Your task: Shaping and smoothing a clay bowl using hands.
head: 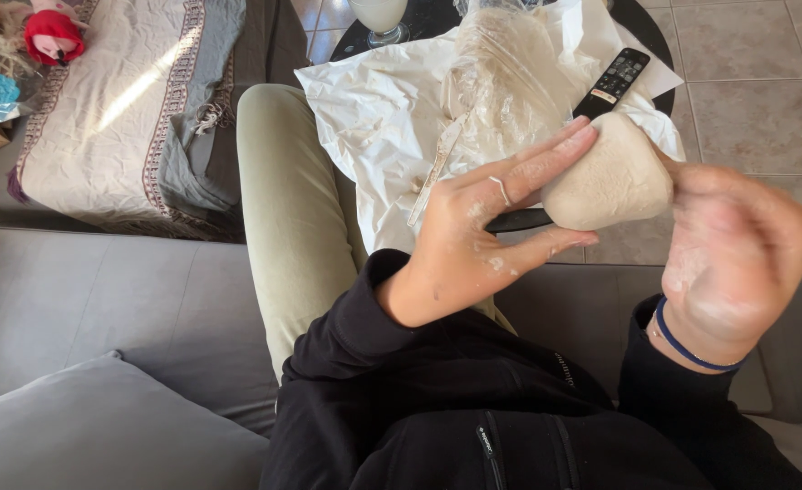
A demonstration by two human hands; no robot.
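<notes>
A pale beige, smooth rounded lump of dough (611,177) is held up between both hands, above the lap and in front of the small round black table (641,23).

Left hand (482,227): fingers extended flat and pressed against the left side of the lump; a thin ring is worn on one finger, and flour smears are seen on the skin. Palm open, not curled round the dough.

Right hand (737,254): motion-blurred, cupped against the right side of the lump; exact finger closure cannot be told. A blue cord bracelet (687,349) is worn at the wrist.

Behind the dough, crumpled white paper (373,118) is spread over the table. On it: a clear plastic bag with pale dough residue (505,82), a flat white dough-smeared knife (435,168) lying diagonally, and a black remote control (611,82), just beyond the lump.

At the table's far edge, a stemmed glass of white liquid (380,16) is seen, partly cropped.

Black sleeves and khaki trousers (287,200) are worn; a grey sofa (101,308) with a grey cushion (101,431) is seated upon. A beige patterned throw (115,100) lies upper left.
</notes>
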